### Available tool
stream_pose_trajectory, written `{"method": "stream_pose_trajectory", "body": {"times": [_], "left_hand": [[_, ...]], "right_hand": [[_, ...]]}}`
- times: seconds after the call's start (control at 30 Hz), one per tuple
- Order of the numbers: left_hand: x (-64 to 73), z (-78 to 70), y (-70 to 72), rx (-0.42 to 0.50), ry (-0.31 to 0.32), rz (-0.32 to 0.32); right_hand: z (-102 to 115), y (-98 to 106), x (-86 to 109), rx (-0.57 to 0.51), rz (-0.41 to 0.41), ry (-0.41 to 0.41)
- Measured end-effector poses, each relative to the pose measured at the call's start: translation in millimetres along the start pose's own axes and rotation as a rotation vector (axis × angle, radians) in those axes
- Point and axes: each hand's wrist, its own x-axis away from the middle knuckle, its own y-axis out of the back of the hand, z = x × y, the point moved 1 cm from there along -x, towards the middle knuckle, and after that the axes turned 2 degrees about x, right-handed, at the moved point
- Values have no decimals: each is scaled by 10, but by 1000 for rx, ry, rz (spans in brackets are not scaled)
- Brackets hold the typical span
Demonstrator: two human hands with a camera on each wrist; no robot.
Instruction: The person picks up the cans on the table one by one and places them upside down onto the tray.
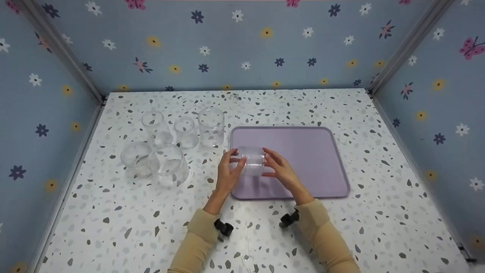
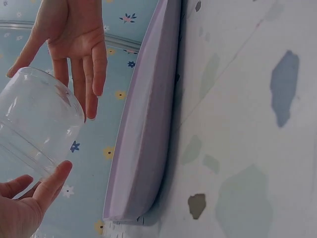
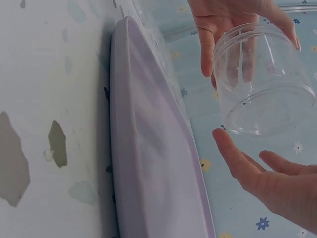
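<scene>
A clear plastic jar lies on its side in the air above the left part of a lilac tray. My left hand holds it at the threaded mouth end, thumb and fingers on opposite sides. At the base end, my right hand has its fingers spread and fairly straight around the jar. The right wrist view shows the jar's threaded mouth and round base, with the right fingertips close to the base; contact is hard to tell. Nothing is visible inside the jar.
Left of the tray stand several clear containers: a tall one, a small one, a wider cylinder and two rounded ones, one in front and one behind. Flowered panels enclose the speckled table.
</scene>
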Motion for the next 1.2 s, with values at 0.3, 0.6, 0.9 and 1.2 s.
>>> {"method": "stream_pose_trajectory", "body": {"times": [0.3,0.6,0.9,1.2], "left_hand": [[26,-12,-43,46,-8,28],[39,-12,-65,82,0,50],[49,25,-73,100,42,69],[51,21,-57,125,49,120]], "right_hand": [[35,-30,28,-80,33,-8],[50,-38,32,-136,62,-15],[51,-55,44,-148,35,-4],[54,-67,63,-148,-28,-14]]}}
